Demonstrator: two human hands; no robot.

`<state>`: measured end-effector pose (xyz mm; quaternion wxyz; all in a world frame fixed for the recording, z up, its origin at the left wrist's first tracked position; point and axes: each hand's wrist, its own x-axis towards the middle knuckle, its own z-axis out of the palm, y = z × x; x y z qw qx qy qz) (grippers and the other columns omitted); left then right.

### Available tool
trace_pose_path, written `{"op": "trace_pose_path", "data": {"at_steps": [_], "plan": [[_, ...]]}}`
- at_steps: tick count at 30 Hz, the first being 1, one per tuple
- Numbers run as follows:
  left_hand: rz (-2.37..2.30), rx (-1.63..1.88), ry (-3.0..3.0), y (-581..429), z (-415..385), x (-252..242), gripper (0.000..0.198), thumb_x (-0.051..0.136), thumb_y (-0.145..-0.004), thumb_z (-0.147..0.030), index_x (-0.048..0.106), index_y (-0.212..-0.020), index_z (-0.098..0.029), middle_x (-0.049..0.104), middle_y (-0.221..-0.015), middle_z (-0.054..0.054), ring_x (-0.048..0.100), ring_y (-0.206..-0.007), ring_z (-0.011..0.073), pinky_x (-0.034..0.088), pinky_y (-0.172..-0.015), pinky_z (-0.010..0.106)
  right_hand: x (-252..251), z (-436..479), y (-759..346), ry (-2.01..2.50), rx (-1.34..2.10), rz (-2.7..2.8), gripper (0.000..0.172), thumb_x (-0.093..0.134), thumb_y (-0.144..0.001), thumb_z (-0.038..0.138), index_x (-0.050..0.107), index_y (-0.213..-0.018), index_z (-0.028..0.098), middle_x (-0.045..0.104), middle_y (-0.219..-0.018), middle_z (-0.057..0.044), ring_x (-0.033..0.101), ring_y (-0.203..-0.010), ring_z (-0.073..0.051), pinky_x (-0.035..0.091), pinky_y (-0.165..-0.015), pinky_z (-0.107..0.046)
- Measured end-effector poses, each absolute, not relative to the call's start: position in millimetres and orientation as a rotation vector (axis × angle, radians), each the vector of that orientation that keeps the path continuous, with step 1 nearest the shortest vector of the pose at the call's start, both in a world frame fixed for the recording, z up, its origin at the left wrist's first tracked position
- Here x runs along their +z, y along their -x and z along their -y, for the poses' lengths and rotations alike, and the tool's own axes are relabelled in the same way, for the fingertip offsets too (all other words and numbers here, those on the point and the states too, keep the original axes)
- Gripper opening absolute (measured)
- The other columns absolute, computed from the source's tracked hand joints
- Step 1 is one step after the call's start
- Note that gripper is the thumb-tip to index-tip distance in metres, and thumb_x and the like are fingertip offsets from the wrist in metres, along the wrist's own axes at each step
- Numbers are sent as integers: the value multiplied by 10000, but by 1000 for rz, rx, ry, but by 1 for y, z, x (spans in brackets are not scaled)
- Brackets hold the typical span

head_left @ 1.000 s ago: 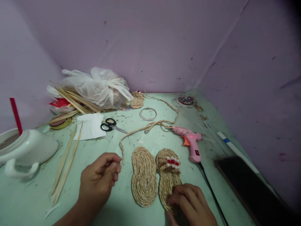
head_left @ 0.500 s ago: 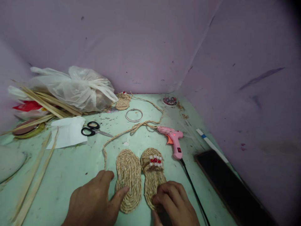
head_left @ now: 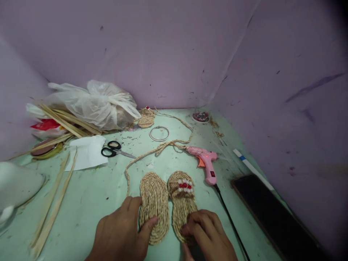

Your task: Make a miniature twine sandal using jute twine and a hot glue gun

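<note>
Two small woven straw sandal soles lie side by side on the pale green table. The plain sole is on the left, and my left hand grips its near left edge between thumb and fingers. The right sandal has a strap with red and white beads. My right hand presses on that sandal's heel with curled fingers. A braided straw cord runs from beside the plain sole toward the back of the table.
A pink glue gun with a lit red light and black cable lies right of the sandals. Black scissors, white paper, a metal ring, straw strips, a plastic bag, a dark slab.
My left hand let go of the braided cord and came down onto the plain sole's edge. The view swung a little sideways. My right hand stayed on the beaded sandal's heel.
</note>
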<state>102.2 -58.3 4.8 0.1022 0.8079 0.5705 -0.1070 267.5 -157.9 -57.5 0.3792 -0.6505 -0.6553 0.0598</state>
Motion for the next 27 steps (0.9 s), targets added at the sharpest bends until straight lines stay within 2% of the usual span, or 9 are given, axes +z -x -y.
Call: {"op": "trace_pose_path", "data": {"at_steps": [3, 8, 13, 16, 18, 23, 27], "plan": [[-1716, -212, -2327, -99, 57, 1, 261, 406, -840, -362, 556, -972, -194, 663, -867, 76, 662, -735, 296, 443, -641, 387, -58, 158, -268, 1669, 145, 1688, 220, 526, -648, 61, 566, -785, 228, 612, -805, -13, 560, -805, -203, 497, -689, -310], [-1634, 127, -1921, -95, 55, -10, 158, 490, -743, -365, 483, -807, -221, 599, -674, -15, 559, -522, 164, 358, -512, 260, -57, 157, -268, 1646, 159, 1688, 217, 538, -657, 59, 570, -791, 227, 608, -793, -22, 560, -800, -212, 497, -685, -323], [-1351, 481, -1381, -98, 55, -15, 230, 544, -685, -415, 426, -699, -218, 481, -567, -64, 460, -480, 106, 325, -467, 211, -53, 157, -269, 1635, 185, 1686, 226, 543, -664, 57, 583, -813, 223, 612, -801, -23, 557, -797, -204, 502, -686, -321], [-1371, 397, -1468, -95, 52, -17, 258, 554, -692, -441, 433, -668, -214, 372, -474, -94, 378, -427, 95, 270, -449, 209, -48, 156, -272, 1607, 189, 1751, 241, 569, -653, 60, 580, -836, 216, 611, -812, -30, 565, -795, -199, 512, -670, -309], [-1408, 274, -1634, -91, 49, -18, 258, 521, -722, -450, 449, -653, -212, 359, -436, -93, 366, -415, 104, 252, -452, 220, -45, 157, -274, 1595, 208, 1782, 241, 598, -649, 74, 576, -848, 208, 608, -823, -33, 565, -809, -200, 515, -673, -308], [-1464, 57, -2011, -85, 49, -15, 247, 415, -805, -411, 543, -780, -201, 519, -480, -37, 507, -492, 169, 303, -530, 263, -38, 160, -273, 1595, 219, 1761, 177, 601, -697, 98, 550, -842, 186, 587, -828, -53, 559, -815, -201, 515, -670, -322], [-1491, 12, -2055, -86, 51, -12, 217, 413, -809, -400, 510, -767, -211, 551, -512, -28, 534, -515, 178, 311, -532, 261, -32, 163, -272, 1623, 106, 1633, 150, 567, -746, 85, 543, -841, 199, 593, -817, -52, 581, -799, -193, 509, -670, -314]]}}
